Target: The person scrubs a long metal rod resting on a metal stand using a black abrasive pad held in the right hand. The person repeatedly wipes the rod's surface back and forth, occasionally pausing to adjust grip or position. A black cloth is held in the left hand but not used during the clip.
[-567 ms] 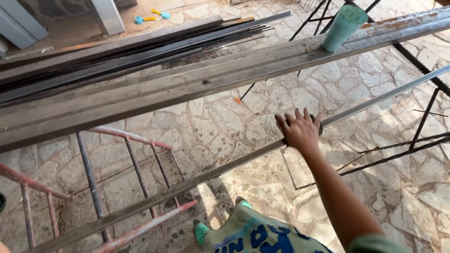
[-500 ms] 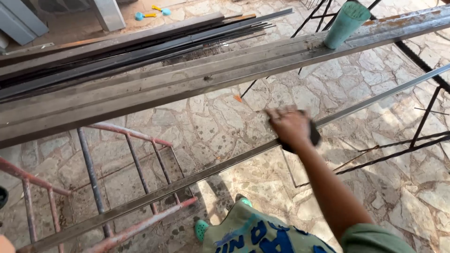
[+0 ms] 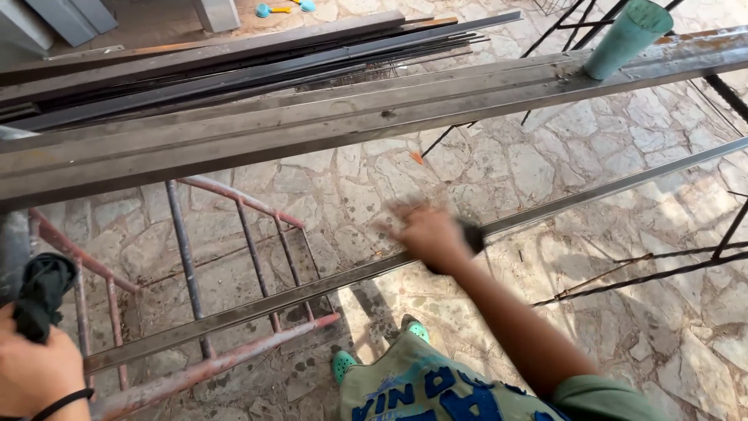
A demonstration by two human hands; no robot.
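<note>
On the thin steel bar (image 3: 545, 210) that runs diagonally across the middle, the right hand (image 3: 432, 234) is pressed down with something dark (image 3: 472, 236) under it, probably a rag or pad, but the whole hand is motion-blurred so I honestly can't tell how the fingers sit or how tight the grip is. The bar carries on down-left and passes over a rusty red metal frame (image 3: 234, 203) with upright rungs.

The left hand (image 3: 35, 374) is in the bottom-left corner, half cut off by the edge, closed around a bunched dark cloth (image 3: 43, 288); there's a thin dark band at the wrist.

Above the bar, a wide flat steel beam (image 3: 312, 125) spans the whole view, with a pale green cylinder (image 3: 627, 35) standing tilted on it at top right, its top cropped off. Behind that lies a stack of long dark rods and profiles (image 3: 257, 62). Below everything is stone paving (image 3: 499, 164), and a pair of green clogs (image 3: 347, 362) peeks out, mostly hidden by the shirt.
</note>
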